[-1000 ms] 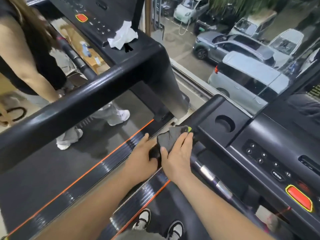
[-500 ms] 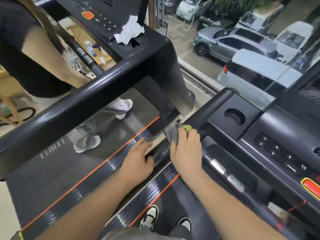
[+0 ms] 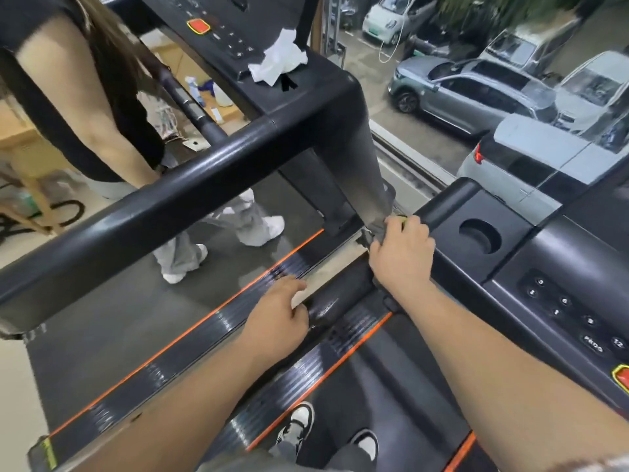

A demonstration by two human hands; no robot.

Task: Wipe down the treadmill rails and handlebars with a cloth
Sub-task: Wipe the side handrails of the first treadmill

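My right hand [image 3: 401,257] presses a dark grey cloth [image 3: 378,233] with a yellow-green tag against my treadmill's black left handlebar [image 3: 333,303], close to where it joins the console. The hand covers most of the cloth; only a grey edge and the tag show past the fingers. My left hand [image 3: 279,321] rests on the same bar a little nearer to me, fingers curved over its far side. Below the bar run the ribbed side rails [image 3: 218,318] with orange stripes.
The console [image 3: 558,284] with a cup hole and number buttons lies to my right. A second treadmill's handlebar [image 3: 163,206] crosses the left half, and a person stands on its belt. White tissue [image 3: 277,61] lies on that console. Parked cars show through the window.
My right hand has slid the cloth farther up the handlebar toward the console. My left hand has stayed gripping the bar behind it. The view has shifted forward.
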